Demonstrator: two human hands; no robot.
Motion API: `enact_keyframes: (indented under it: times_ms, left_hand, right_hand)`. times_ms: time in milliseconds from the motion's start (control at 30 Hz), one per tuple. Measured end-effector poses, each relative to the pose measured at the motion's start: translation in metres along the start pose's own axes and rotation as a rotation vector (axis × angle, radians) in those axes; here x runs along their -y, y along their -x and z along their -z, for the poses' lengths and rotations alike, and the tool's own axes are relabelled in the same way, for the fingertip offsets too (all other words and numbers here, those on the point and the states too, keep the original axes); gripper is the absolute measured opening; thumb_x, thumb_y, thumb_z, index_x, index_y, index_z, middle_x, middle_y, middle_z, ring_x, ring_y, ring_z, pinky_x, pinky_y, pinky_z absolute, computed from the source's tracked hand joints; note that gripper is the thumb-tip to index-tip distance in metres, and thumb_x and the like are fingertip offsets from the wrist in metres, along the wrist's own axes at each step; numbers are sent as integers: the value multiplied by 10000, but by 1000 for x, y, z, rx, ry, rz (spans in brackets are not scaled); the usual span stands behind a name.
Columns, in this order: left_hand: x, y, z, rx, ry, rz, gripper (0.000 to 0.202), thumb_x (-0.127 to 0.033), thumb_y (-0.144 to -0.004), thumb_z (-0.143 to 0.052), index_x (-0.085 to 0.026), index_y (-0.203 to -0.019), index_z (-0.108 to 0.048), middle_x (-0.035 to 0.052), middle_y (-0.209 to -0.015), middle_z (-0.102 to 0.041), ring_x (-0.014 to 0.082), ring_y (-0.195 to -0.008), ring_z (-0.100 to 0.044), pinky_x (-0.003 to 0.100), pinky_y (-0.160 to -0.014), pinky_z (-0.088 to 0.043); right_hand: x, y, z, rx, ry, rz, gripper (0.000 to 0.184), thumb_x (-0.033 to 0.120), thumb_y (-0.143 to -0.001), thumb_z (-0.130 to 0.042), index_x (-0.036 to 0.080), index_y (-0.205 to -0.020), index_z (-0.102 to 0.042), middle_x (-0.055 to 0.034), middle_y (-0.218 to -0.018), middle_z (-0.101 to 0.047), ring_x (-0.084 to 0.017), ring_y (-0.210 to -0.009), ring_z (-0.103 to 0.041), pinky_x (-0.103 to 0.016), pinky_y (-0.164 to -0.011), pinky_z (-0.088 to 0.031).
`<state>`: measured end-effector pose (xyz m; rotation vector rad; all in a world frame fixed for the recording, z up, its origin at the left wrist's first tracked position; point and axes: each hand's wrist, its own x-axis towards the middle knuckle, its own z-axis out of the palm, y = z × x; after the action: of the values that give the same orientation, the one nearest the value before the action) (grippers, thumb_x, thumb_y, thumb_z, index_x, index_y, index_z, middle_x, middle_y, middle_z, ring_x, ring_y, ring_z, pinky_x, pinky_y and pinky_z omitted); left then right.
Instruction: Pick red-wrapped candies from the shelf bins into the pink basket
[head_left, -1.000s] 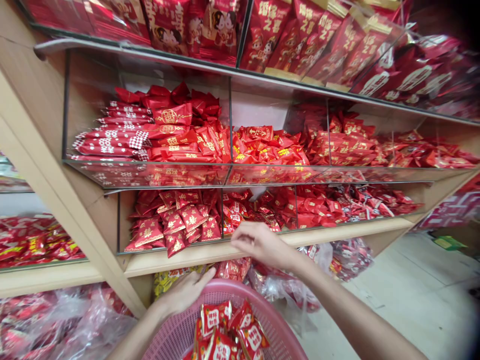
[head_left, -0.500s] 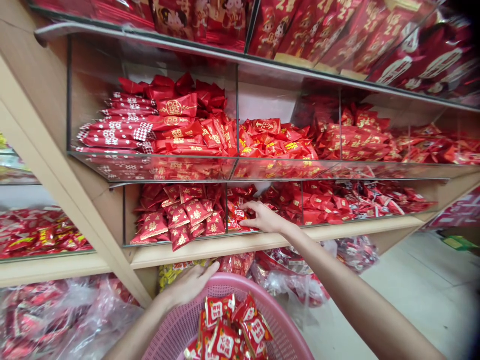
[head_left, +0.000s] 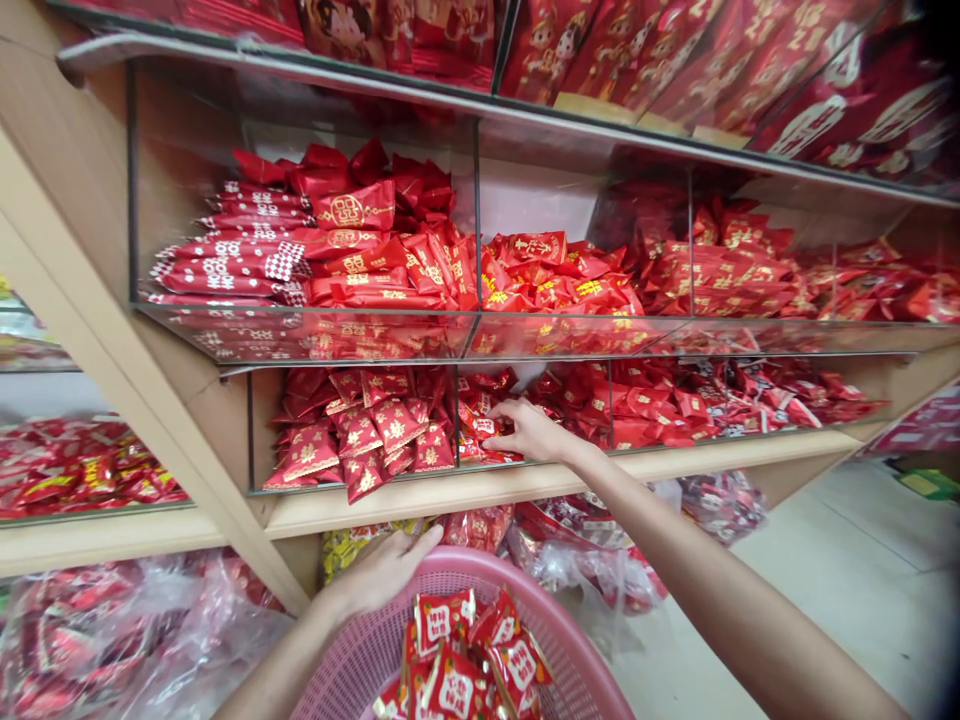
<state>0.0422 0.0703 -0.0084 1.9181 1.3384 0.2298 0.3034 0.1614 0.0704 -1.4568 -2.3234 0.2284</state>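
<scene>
Inside the lower shelf's bin, my right hand (head_left: 529, 430) reaches over small red candy packets (head_left: 476, 425) with white labels. Thumb and index finger are spread apart at the packets; the other fingers are partly hidden. My left hand (head_left: 386, 570) is at the far left rim of a pink plastic basket (head_left: 577, 640), closed over it, with the thumb pointing forward and the fingertips out of sight. Several red packets (head_left: 454, 685) with white labels and gold edges lie in the basket.
Left of my right hand, a clear divider (head_left: 456, 420) separates off gold-printed red packets (head_left: 375, 430). The wooden shelf edge (head_left: 390, 508) runs below. Above stands another glass-fronted shelf (head_left: 375, 335) of red packets. Clear plastic bags (head_left: 600, 570) lie beneath, beside the pale floor (head_left: 810, 580).
The view has shifted very slightly. Both hands stay almost where they were, the right at the packets and the left at the basket rim.
</scene>
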Motion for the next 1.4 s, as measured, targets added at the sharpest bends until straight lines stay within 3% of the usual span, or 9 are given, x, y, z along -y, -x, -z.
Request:
enact_keyframes:
  times_ms: [267,500,667,767,867,967,1100,1233,1400]
  left_hand:
    - [0,-1,-1,-1,-6,10,557,-700,-834,-199,-221,-558,-266,-36,-523,-273,140,-513,-320,277,-559,-239]
    - [-1,1,-1,-6,1,6,568,-704,-836,-187,-216,-566,-299,-29,-532,-328,152,-536,-369,279,-581,-253]
    - [-1,0,-1,8,-1,-8,567,-702,-837,-192,-217,-555,-280,-37,-522,-289,140,-516,-334,277,-568,-252]
    - [-3,1,0,9,5,9,574,-703,-833,-197,-220,-540,-299,-30,-514,-328,150,-515,-369,277,-568,-270]
    - [-7,3,2,-18,6,60,578,-710,-823,-209,-223,-546,-350,-11,-536,-412,177,-555,-448,280,-588,-305]
    - [-10,6,3,-20,9,53,583,-694,-831,-186,-225,-558,-398,6,-564,-479,200,-607,-496,285,-613,-332]
    - [-9,5,2,-46,-12,60,581,-679,-839,-179,-229,-541,-395,12,-563,-507,207,-614,-514,291,-628,-347]
    - [-5,3,0,-65,-14,58,581,-672,-845,-191,-225,-548,-416,23,-597,-543,219,-652,-540,301,-654,-360]
    - [-3,3,1,-74,-26,86,629,-697,-836,-176,-217,-604,-511,49,-647,-606,247,-700,-588,311,-678,-391]
  right_hand:
    - [5,16,18,-72,203,26,351,377,-761,-704,175,-1035,-617,-93,-1026,-597,-265,-962,-489,-359,-774,-362]
    - [12,37,29,-264,330,99,297,323,-826,-645,196,-1082,-569,-78,-1049,-581,-249,-938,-484,-361,-750,-364]
    - [28,63,38,-355,155,100,267,349,-852,-612,215,-1076,-556,-67,-1043,-580,-246,-940,-492,-373,-775,-371]
    - [46,85,37,-311,-58,113,276,360,-850,-617,220,-1075,-541,-61,-1046,-571,-235,-958,-499,-380,-823,-382]
    - [65,109,23,-207,-204,153,304,369,-849,-621,237,-1107,-528,-61,-1061,-559,-229,-979,-496,-387,-853,-384]
    - [80,129,-4,-74,-300,137,330,382,-839,-631,254,-1125,-525,-49,-1039,-559,-219,-965,-501,-379,-851,-395]
    - [91,142,-44,109,-217,68,324,344,-807,-674,252,-1090,-545,-31,-1028,-567,-229,-960,-501,-410,-874,-385]
    - [93,140,-73,128,-47,104,347,326,-769,-709,229,-1063,-553,-29,-1039,-567,-240,-970,-487,-418,-879,-379]
    - [95,135,-85,106,81,116,323,354,-780,-693,223,-1038,-551,-19,-1016,-560,-232,-951,-489,-403,-852,-393]
